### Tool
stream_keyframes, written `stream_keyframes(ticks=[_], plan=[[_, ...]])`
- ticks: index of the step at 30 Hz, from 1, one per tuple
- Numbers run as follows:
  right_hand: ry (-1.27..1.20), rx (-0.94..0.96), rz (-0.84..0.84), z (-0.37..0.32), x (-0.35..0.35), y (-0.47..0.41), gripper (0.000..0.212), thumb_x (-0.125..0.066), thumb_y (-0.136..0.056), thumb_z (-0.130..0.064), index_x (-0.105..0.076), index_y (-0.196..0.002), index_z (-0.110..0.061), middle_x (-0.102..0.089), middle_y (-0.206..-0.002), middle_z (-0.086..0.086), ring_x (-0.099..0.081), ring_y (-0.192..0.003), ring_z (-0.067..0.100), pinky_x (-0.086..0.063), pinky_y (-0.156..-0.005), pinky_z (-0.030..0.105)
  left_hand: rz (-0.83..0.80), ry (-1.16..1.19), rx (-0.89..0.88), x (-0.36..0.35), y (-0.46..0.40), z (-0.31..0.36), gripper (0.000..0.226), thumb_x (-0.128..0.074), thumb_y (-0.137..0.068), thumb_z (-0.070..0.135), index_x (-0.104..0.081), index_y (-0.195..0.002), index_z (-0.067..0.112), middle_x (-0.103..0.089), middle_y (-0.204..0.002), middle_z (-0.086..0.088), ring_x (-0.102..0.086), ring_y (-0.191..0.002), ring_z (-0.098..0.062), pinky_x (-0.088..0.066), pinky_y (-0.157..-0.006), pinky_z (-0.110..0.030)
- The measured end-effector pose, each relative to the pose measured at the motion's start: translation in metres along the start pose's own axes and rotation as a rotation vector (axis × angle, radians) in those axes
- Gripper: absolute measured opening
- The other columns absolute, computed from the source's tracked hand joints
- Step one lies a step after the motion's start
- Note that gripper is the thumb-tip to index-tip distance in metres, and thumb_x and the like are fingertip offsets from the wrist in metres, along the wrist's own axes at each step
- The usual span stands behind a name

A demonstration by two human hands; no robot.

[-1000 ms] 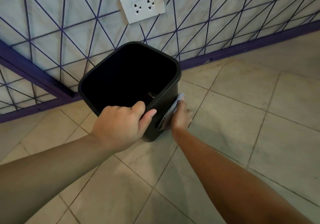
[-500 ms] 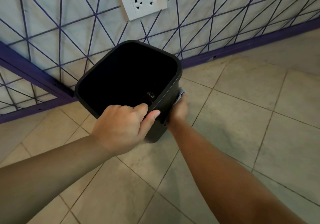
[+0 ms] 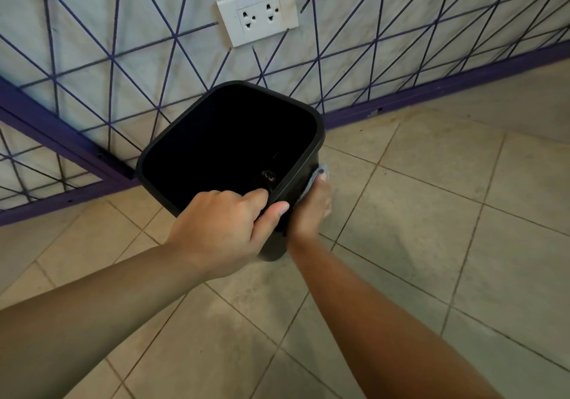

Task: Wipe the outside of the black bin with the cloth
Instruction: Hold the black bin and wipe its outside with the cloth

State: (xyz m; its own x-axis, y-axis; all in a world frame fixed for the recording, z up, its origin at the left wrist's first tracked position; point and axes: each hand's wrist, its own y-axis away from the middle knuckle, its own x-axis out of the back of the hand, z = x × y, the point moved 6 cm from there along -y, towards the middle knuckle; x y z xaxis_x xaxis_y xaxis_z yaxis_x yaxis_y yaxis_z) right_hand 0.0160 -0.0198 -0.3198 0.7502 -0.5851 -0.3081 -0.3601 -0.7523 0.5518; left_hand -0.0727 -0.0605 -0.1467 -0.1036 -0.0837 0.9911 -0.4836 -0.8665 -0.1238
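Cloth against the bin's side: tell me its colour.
The cloth looks light grey-blue, pressed to the black bin by the right hand; head view.

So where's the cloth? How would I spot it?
Find the black bin on the tiled floor by the wall. On its right outer side, the right hand presses a small grey-blue cloth against it. It's the only soft, pale thing touching the bin.
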Motion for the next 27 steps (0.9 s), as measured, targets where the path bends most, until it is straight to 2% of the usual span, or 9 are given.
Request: stream_keyframes(ticks=[2, 4, 7, 9, 12, 15, 18, 20, 27], plan=[[0.054, -0.048, -0.003, 0.001, 0.004, -0.012, 0.071, -0.04, -0.102, -0.058, -0.054, -0.159, -0.018, -0.057, -0.161, 0.013, -0.051, -0.152, 0.035, -0.037, -0.131, 0.056, -0.005, -0.006, 0.003, -0.001, 0.001, 0.0, 0.043, -0.03, -0.1, 0.051, -0.034, -0.065, 0.026, -0.029, -0.04, 0.01, -0.034, -0.031, -0.01, -0.023, -0.036, -0.022], [0.191, 0.01, -0.029, -0.005, 0.002, -0.017, 0.07, -0.039, -0.104, -0.051, -0.042, -0.165, -0.016, -0.049, -0.166, 0.016, -0.046, -0.155, 0.038, -0.036, -0.13, 0.056, -0.004, -0.004, 0.005, -0.001, 0.001, 0.0, 0.043, -0.03, -0.1, 0.051, -0.034, -0.065, 0.027, -0.027, -0.04, 0.011, -0.031, -0.03, -0.009, -0.022, -0.036, -0.021], [0.11, 0.125, -0.042, -0.01, -0.004, 0.013, 0.094, -0.035, -0.087, -0.076, -0.045, -0.163, -0.023, -0.041, -0.172, 0.007, -0.028, -0.164, 0.024, -0.028, -0.13, 0.046, 0.0, 0.0, 0.01, 0.001, 0.0, 0.001, 0.04, -0.03, -0.099, 0.051, -0.031, -0.065, 0.029, -0.022, -0.04, 0.012, -0.024, -0.031, -0.006, -0.017, -0.038, -0.02], [0.083, 0.115, -0.016, -0.009, 0.0, 0.017, 0.097, -0.026, -0.086, -0.078, -0.047, -0.163, -0.023, -0.039, -0.175, 0.004, -0.022, -0.165, 0.021, -0.021, -0.13, 0.039, -0.005, 0.005, 0.021, 0.001, -0.001, 0.002, 0.04, -0.03, -0.099, 0.051, -0.029, -0.066, 0.03, -0.021, -0.04, 0.013, -0.024, -0.031, -0.005, -0.016, -0.039, -0.02], [0.046, -0.094, 0.02, -0.008, 0.001, 0.002, 0.105, -0.029, -0.078, -0.081, -0.046, -0.166, -0.026, -0.037, -0.175, 0.004, -0.027, -0.166, 0.028, -0.025, -0.135, 0.057, -0.029, 0.024, 0.046, -0.001, 0.0, 0.001, 0.043, -0.028, -0.101, 0.052, -0.032, -0.065, 0.031, -0.03, -0.04, 0.01, -0.034, -0.032, -0.009, -0.024, -0.038, -0.023], [0.086, -0.054, -0.045, -0.018, -0.005, 0.02, 0.119, -0.029, -0.066, -0.091, -0.038, -0.169, -0.034, -0.029, -0.179, 0.001, -0.017, -0.168, 0.024, -0.022, -0.129, 0.046, -0.034, 0.035, 0.043, -0.001, -0.001, 0.001, 0.041, -0.028, -0.099, 0.052, -0.025, -0.063, 0.033, -0.03, -0.041, 0.01, -0.032, -0.033, -0.008, -0.022, -0.04, -0.023], [0.049, -0.129, -0.035, -0.005, -0.001, 0.027, 0.093, -0.037, -0.096, -0.081, -0.031, -0.173, -0.028, -0.027, -0.18, 0.006, -0.022, -0.166, 0.027, -0.028, -0.123, 0.043, -0.023, 0.019, 0.023, 0.0, -0.002, 0.001, 0.043, -0.03, -0.103, 0.048, -0.021, -0.063, 0.034, -0.025, -0.04, 0.011, -0.028, -0.032, -0.007, -0.018, -0.041, -0.021], [0.033, -0.282, 0.008, 0.006, 0.006, 0.012, 0.079, -0.032, -0.11, -0.067, -0.033, -0.172, -0.018, -0.033, -0.177, 0.014, -0.033, -0.164, 0.034, -0.032, -0.133, 0.052, -0.04, 0.021, 0.021, -0.001, -0.001, 0.001, 0.042, -0.028, -0.102, 0.051, -0.023, -0.063, 0.034, -0.029, -0.04, 0.009, -0.033, -0.032, -0.01, -0.023, -0.039, -0.023], [-0.043, -0.19, 0.01, 0.001, 0.001, 0.023, 0.064, -0.036, -0.114, -0.053, -0.04, -0.169, -0.02, -0.042, -0.171, 0.013, -0.042, -0.159, 0.034, -0.036, -0.131, 0.057, -0.033, 0.029, 0.014, 0.0, -0.001, 0.0, 0.041, -0.026, -0.1, 0.053, -0.023, -0.064, 0.034, -0.025, -0.041, 0.011, -0.028, -0.032, -0.007, -0.018, -0.041, -0.02]])
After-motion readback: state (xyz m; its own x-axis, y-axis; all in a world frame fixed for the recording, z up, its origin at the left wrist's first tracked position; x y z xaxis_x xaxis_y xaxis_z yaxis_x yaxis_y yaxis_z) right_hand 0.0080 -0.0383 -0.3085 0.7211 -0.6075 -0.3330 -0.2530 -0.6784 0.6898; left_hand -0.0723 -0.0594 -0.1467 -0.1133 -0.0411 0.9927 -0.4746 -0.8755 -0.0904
